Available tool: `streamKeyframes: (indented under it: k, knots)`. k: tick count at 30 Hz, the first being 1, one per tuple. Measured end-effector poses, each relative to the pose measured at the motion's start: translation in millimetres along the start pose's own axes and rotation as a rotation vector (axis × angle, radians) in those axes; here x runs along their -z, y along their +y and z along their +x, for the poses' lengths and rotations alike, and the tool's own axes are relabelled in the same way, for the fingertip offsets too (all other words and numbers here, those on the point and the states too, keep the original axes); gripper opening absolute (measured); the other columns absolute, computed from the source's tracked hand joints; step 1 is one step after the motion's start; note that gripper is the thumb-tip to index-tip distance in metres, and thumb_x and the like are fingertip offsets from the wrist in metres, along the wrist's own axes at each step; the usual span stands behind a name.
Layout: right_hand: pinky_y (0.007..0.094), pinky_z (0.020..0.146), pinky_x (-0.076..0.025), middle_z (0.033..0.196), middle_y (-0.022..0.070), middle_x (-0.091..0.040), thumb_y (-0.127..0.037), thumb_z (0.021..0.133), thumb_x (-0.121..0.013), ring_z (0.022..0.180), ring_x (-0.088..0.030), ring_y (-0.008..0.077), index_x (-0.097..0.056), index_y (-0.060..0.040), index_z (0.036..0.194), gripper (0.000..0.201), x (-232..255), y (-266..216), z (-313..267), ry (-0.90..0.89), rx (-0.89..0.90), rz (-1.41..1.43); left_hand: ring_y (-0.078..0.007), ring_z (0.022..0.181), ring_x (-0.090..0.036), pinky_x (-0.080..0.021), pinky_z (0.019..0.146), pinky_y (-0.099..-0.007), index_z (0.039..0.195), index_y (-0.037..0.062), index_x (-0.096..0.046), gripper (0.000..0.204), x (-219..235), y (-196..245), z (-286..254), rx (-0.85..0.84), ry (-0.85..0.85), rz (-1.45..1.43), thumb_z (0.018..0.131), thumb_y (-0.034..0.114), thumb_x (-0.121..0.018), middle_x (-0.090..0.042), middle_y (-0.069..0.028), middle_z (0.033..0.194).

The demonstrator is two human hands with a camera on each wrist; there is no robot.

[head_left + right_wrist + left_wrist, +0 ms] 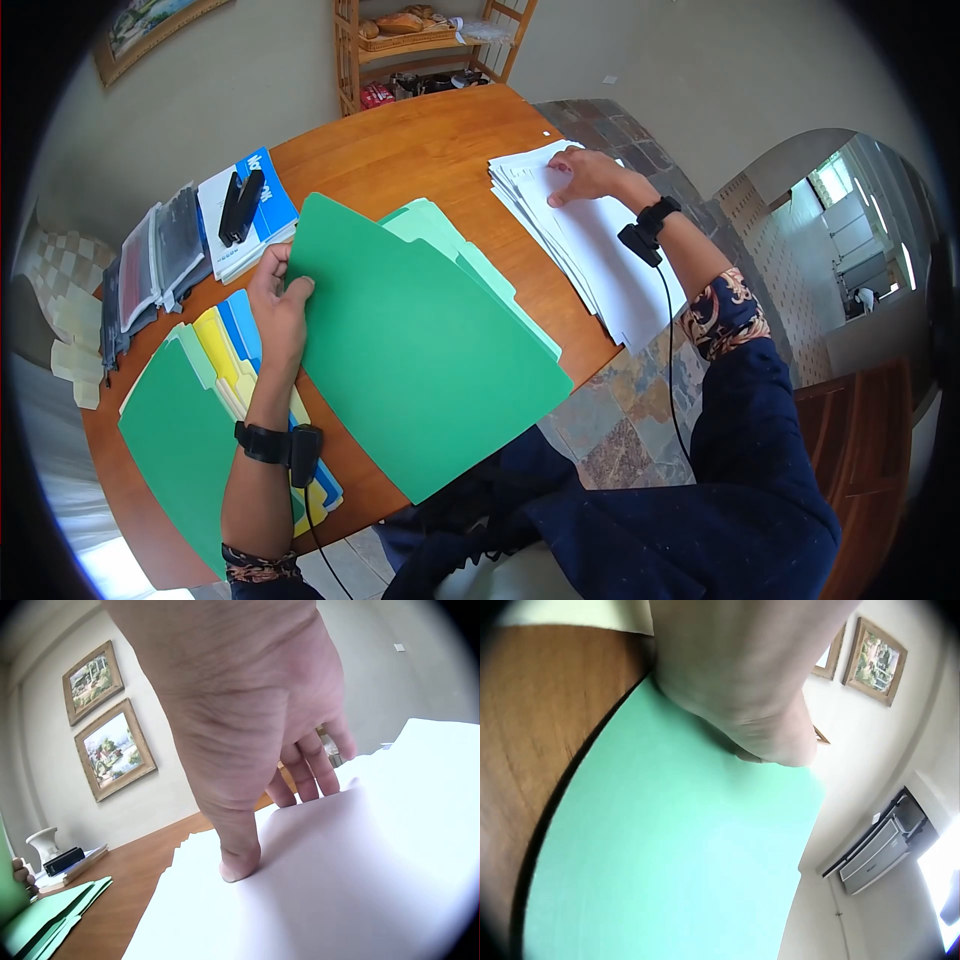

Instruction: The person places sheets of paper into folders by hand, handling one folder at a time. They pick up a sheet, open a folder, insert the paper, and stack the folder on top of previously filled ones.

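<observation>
My left hand (280, 310) grips the left edge of a green file folder (420, 350), thumb on its upper face and the other fingers mostly hidden behind it. The folder is raised at a tilt over lighter green folders (435, 230) on the table. In the left wrist view its broad face (667, 847) spreads below the hand. My right hand (592, 175) is at the far end of a pile of white paper (620, 250). The right wrist view has the thumb on the top sheet (322, 885) and the fingertips at its far edge, thumb and fingers spread apart.
More folders, green (185, 430), yellow (222, 350) and blue, lie at the left on the wooden table (400, 140). Behind them are zipped pouches (160, 250) and a black stapler (240, 207) on a blue-and-white pack (275, 190). A wooden shelf (347, 60) stands beyond.
</observation>
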State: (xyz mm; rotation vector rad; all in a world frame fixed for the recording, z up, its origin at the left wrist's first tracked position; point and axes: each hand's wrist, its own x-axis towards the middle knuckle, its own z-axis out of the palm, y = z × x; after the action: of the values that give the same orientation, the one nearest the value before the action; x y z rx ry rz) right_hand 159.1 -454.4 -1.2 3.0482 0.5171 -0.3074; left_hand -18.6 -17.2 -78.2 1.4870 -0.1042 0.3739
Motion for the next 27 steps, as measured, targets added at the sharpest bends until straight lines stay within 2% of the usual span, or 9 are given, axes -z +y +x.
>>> streamKeyframes:
  k: [6,12,15,18,20,22,24,25,27]
  knots:
    - [0.0394,0.101,-0.045,0.133,0.0153,-0.058,-0.043,0.072,-0.084,0.124,-0.055,0.0322,-0.056,-0.0073,0.134,0.077,0,0,2,-0.037,-0.029,0.02,-0.0092,0.074,-0.057,-0.044,0.07,-0.022,0.09,0.0003,-0.054,0.026,3,-1,1,0.046,0.057,-0.078,0.071,-0.012,-0.042,-0.063,-0.0054,0.084]
    - [0.041,0.104,-0.044,0.132,0.0188,-0.056,-0.044,0.07,-0.086,0.124,-0.054,0.0349,-0.055,-0.0023,0.128,0.077,2,-8,-4,0.034,-0.082,0.007,-0.0091,0.072,-0.055,-0.043,0.069,-0.0215,0.087,0.0004,-0.054,0.03,6,-7,3,0.041,0.099,-0.084,0.066,-0.014,-0.038,-0.062,-0.0042,0.082]
    - [0.0417,0.102,-0.045,0.128,0.0193,-0.059,-0.041,0.07,-0.087,0.121,-0.055,0.0357,-0.057,-0.0016,0.122,0.072,1,-4,-3,0.068,-0.063,0.003,-0.0094,0.074,-0.057,-0.043,0.07,-0.021,0.088,-0.0001,-0.056,0.033,8,-9,4,0.032,0.097,-0.12,0.066,-0.015,-0.037,-0.064,-0.0047,0.084]
    - [0.0413,0.091,-0.048,0.117,0.0195,-0.064,-0.036,0.073,-0.085,0.11,-0.06,0.0341,-0.061,-0.0026,0.112,0.056,0,2,-1,0.127,-0.022,-0.035,-0.0103,0.076,-0.059,-0.043,0.07,-0.0214,0.089,-0.0005,-0.057,0.034,6,-6,4,0.069,0.175,-0.138,0.066,-0.016,-0.037,-0.065,-0.0058,0.086]
    - [0.0403,0.078,-0.048,0.096,0.0173,-0.068,-0.03,0.078,-0.08,0.09,-0.063,0.0297,-0.065,-0.0031,0.096,0.036,7,3,-4,0.066,-0.028,0.082,-0.012,0.074,-0.058,-0.043,0.067,-0.0226,0.089,0.0001,-0.057,0.036,3,-2,6,0.097,0.214,-0.176,0.064,-0.015,-0.036,-0.064,-0.0061,0.084]
    - [0.0389,0.074,-0.047,0.088,0.0151,-0.067,-0.027,0.08,-0.078,0.084,-0.062,0.027,-0.065,-0.0031,0.09,0.03,18,4,-4,0.085,0.01,0.15,-0.0136,0.072,-0.057,-0.042,0.065,-0.0238,0.088,0.0007,-0.056,0.037,4,2,7,0.121,0.256,-0.215,0.061,-0.014,-0.035,-0.063,-0.0064,0.083]
    - [0.0342,0.068,-0.044,0.074,0.0059,-0.063,-0.02,0.084,-0.073,0.072,-0.059,0.0174,-0.064,-0.0024,0.082,0.02,34,-2,-10,0.107,0.032,0.271,-0.0162,0.075,-0.057,-0.044,0.068,-0.0259,0.085,0.0036,-0.053,0.022,6,5,6,0.117,0.241,-0.277,0.074,-0.013,-0.043,-0.058,-0.0054,0.078]
    - [0.0342,0.068,-0.044,0.074,0.0059,-0.063,-0.02,0.084,-0.073,0.072,-0.059,0.0174,-0.064,-0.0024,0.082,0.02,42,-3,-11,0.105,0.032,0.271,-0.0162,0.075,-0.057,-0.044,0.068,-0.0259,0.085,0.0036,-0.053,0.022,12,-4,8,0.118,0.242,-0.277,0.074,-0.013,-0.043,-0.058,-0.0054,0.078]
    - [0.0282,0.067,-0.044,0.075,0.0006,-0.062,-0.016,0.086,-0.071,0.073,-0.057,0.0109,-0.064,-0.0053,0.082,0.013,61,-3,-12,0.09,0.145,0.398,-0.018,0.072,-0.056,-0.044,0.066,-0.0278,0.078,0.0065,-0.051,0.016,27,-27,14,-0.031,0.181,-0.432,0.082,-0.008,-0.044,-0.055,-0.0046,0.072]
